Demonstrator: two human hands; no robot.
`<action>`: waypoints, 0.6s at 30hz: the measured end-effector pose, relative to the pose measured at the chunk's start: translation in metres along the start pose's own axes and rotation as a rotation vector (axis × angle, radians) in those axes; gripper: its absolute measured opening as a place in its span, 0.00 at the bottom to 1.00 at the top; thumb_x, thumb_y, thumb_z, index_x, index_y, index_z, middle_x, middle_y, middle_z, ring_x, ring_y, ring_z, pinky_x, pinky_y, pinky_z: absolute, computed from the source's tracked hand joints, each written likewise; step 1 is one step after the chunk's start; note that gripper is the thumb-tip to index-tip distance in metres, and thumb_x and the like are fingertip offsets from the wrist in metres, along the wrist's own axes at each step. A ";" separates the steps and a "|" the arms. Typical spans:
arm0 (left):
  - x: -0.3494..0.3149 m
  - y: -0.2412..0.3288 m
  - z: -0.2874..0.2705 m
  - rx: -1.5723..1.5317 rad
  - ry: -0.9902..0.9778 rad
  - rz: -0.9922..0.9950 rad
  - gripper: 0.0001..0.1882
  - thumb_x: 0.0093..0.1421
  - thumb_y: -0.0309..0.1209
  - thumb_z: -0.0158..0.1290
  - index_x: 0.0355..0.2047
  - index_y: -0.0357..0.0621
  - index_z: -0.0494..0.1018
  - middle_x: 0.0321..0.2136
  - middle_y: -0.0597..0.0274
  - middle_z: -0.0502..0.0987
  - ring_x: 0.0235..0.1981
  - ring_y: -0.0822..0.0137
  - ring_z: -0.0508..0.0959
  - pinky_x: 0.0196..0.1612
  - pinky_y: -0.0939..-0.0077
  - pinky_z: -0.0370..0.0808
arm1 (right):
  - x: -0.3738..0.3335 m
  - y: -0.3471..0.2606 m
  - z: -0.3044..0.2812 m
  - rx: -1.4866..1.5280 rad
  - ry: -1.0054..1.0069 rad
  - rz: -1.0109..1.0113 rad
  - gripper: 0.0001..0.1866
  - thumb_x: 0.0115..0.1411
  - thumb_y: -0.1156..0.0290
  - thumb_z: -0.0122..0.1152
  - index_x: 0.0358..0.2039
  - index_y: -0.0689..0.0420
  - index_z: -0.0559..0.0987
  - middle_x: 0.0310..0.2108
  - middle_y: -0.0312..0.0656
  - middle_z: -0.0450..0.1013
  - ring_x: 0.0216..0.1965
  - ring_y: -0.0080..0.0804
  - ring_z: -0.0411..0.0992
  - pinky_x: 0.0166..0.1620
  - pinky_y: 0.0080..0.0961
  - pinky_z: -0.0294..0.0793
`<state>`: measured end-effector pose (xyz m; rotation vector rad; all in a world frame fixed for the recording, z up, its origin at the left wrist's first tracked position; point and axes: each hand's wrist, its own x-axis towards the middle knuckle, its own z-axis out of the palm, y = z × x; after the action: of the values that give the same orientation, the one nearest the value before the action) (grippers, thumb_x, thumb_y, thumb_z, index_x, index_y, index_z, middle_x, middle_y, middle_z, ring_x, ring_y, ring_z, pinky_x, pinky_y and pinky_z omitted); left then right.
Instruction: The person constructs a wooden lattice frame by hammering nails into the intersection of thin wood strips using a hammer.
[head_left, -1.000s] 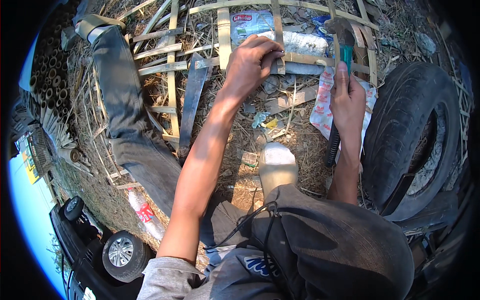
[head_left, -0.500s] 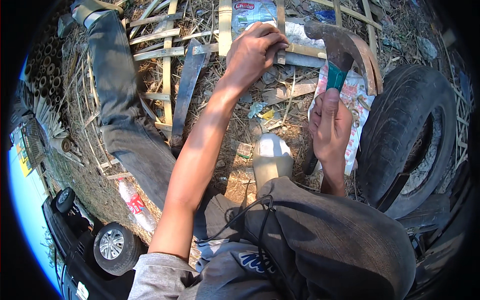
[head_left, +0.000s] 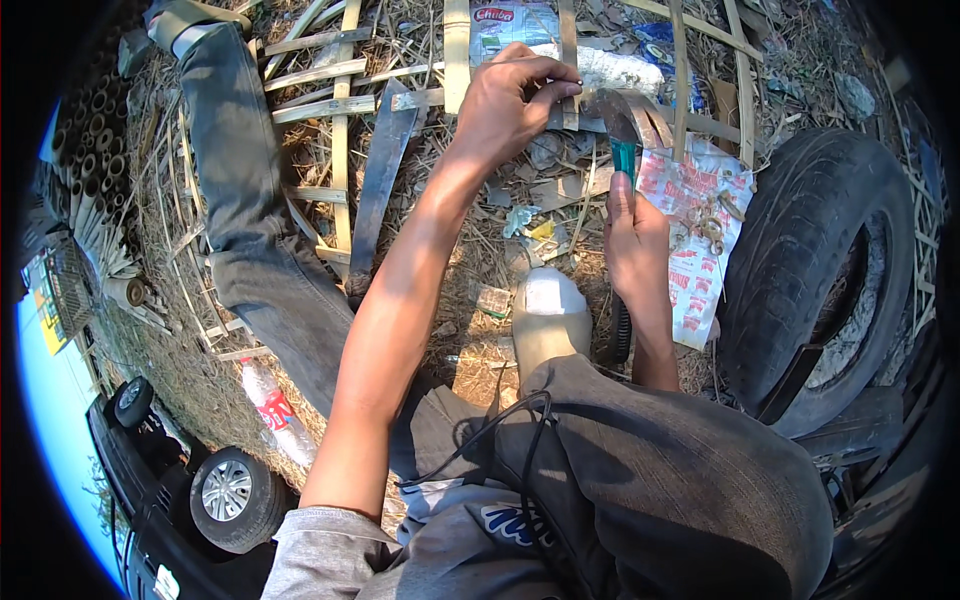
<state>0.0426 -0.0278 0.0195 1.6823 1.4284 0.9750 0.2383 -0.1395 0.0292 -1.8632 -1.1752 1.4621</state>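
- Bamboo slat point(head_left: 568, 60): thin strip, long axis running away from the person, part of a lattice frame lying on the straw-littered ground; it crosses a horizontal slat point(head_left: 420, 98) just under the fingertips.
- Left hand point(head_left: 515, 100): grip pinched on the slat crossing, thumb and fingers closed around it, arm stretched forward.
- Hammer point(head_left: 618, 130): teal handle, dark metal head just right of the pinched crossing, handle's long axis running back toward the person.
- Right hand point(head_left: 635, 245): grip clenched round the hammer handle, nearer the body than the left hand.
- Printed plastic bag point(head_left: 700, 220): flat on the ground right of the hammer, small pale pieces on it, too small to tell.
- Tyre point(head_left: 830, 270): right of the bag.
- Machete-like blade point(head_left: 378, 190): left, lying across the slats.
- Plastic bottle point(head_left: 275, 410): lower left.
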 end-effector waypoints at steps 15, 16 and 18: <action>0.003 -0.004 -0.005 0.185 -0.044 0.179 0.06 0.60 0.26 0.64 0.37 0.39 0.85 0.39 0.61 0.83 0.47 0.61 0.78 0.49 0.69 0.79 | 0.000 0.005 -0.001 0.052 -0.022 0.027 0.28 0.76 0.46 0.48 0.22 0.51 0.67 0.16 0.25 0.57 0.17 0.14 0.55 0.21 0.22 0.54; 0.005 -0.002 -0.004 0.168 -0.069 0.160 0.06 0.60 0.25 0.64 0.37 0.39 0.85 0.39 0.60 0.83 0.46 0.61 0.78 0.49 0.68 0.78 | 0.000 0.005 -0.001 0.021 -0.010 0.036 0.29 0.76 0.46 0.48 0.22 0.52 0.67 0.16 0.25 0.57 0.18 0.14 0.55 0.21 0.22 0.53; 0.003 -0.003 -0.007 0.169 -0.070 0.133 0.05 0.60 0.23 0.63 0.37 0.38 0.84 0.37 0.59 0.83 0.44 0.60 0.79 0.51 0.65 0.77 | -0.002 -0.009 0.000 -0.065 0.003 0.001 0.30 0.77 0.46 0.47 0.20 0.53 0.67 0.16 0.26 0.58 0.18 0.14 0.55 0.21 0.23 0.53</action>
<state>0.0351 -0.0240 0.0207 1.9364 1.4003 0.8778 0.2355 -0.1369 0.0373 -1.9081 -1.2340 1.4373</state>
